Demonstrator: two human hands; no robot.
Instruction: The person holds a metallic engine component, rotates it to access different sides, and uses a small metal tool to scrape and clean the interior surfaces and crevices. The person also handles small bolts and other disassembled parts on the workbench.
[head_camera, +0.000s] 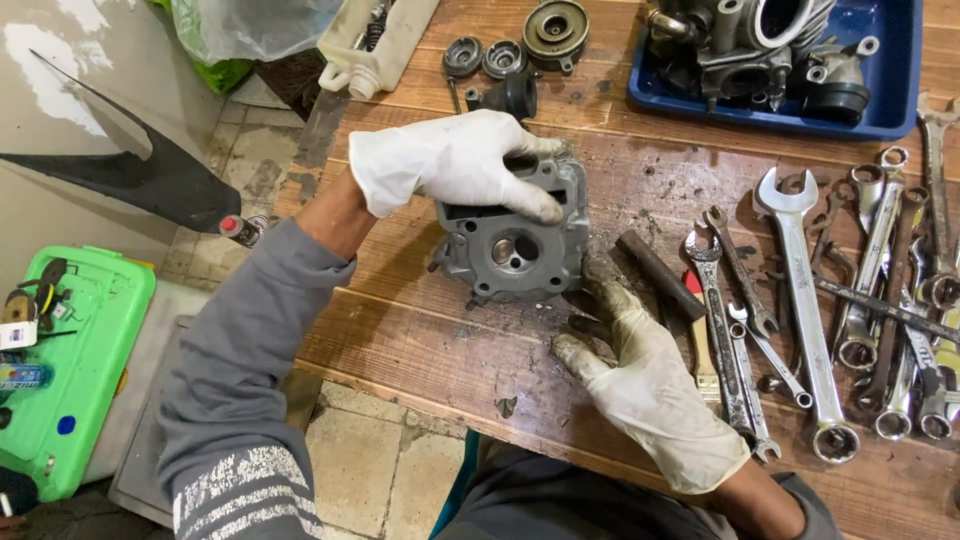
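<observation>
A grey metal cylinder head (520, 250) stands on edge on the wooden workbench (420, 340). My left hand (460, 160), in a white glove, grips its top from above. My right hand (645, 385), in a dirty white glove, rests on the bench beside the head's lower right corner, fingertips touching or very near it. A small dark part (590, 325) lies between the right thumb and fingers. A dark metal rod (660, 275) lies just right of the head.
Several wrenches (805, 300) are spread over the right of the bench. A blue tray (900, 100) with engine parts stands at the back right. Round metal parts (555, 30) and a white jug (375, 50) lie at the back. A green box (85, 370) sits on the floor, left.
</observation>
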